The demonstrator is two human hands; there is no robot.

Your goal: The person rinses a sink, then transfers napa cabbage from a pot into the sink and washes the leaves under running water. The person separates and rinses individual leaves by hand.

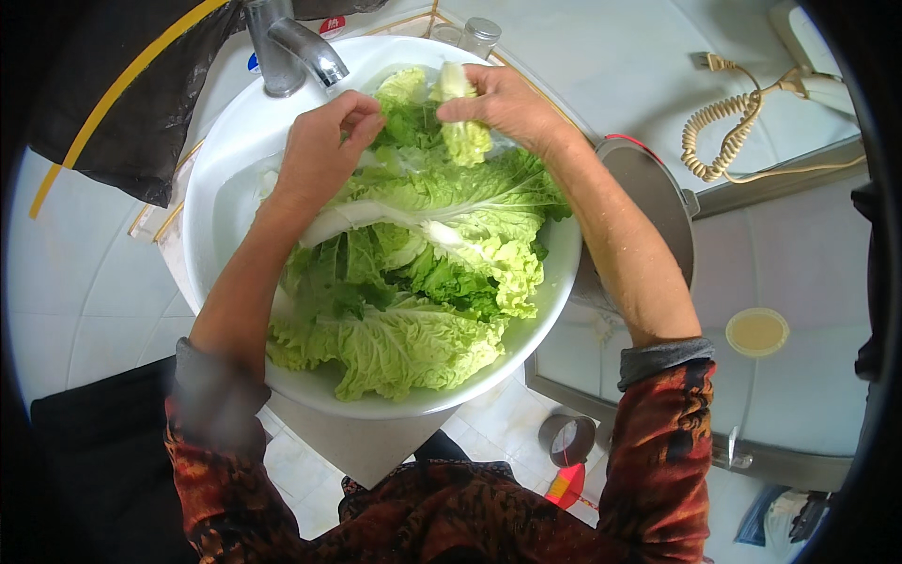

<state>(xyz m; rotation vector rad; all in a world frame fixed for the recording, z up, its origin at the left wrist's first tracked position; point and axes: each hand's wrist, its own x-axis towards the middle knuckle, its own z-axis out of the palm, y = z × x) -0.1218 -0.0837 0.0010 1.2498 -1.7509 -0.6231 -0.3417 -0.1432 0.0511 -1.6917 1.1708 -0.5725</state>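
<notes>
My right hand (504, 106) pinches a small pale Chinese cabbage leaf (465, 144) between thumb and fingers, over the far part of a white washbasin (211, 141). Across from it, my left hand (328, 144) has its fingers curled in against the thumb; I see nothing in them. Large wet cabbage leaves (416, 345) with white ribs and frilly green edges fill much of the basin. One thick white rib (359, 215) crosses the pile beside my left wrist. Water (236, 190) stands around the leaves. My forearms hide parts of the rim.
A chrome faucet (282, 56) rises at the basin's far left, near black plastic sheeting (134, 92). Behind the rim stands a lidded glass jar (480, 37). A large bucket (645, 204) is at the right, below a coiled cord (719, 127). On the floor sits a small bin (567, 440).
</notes>
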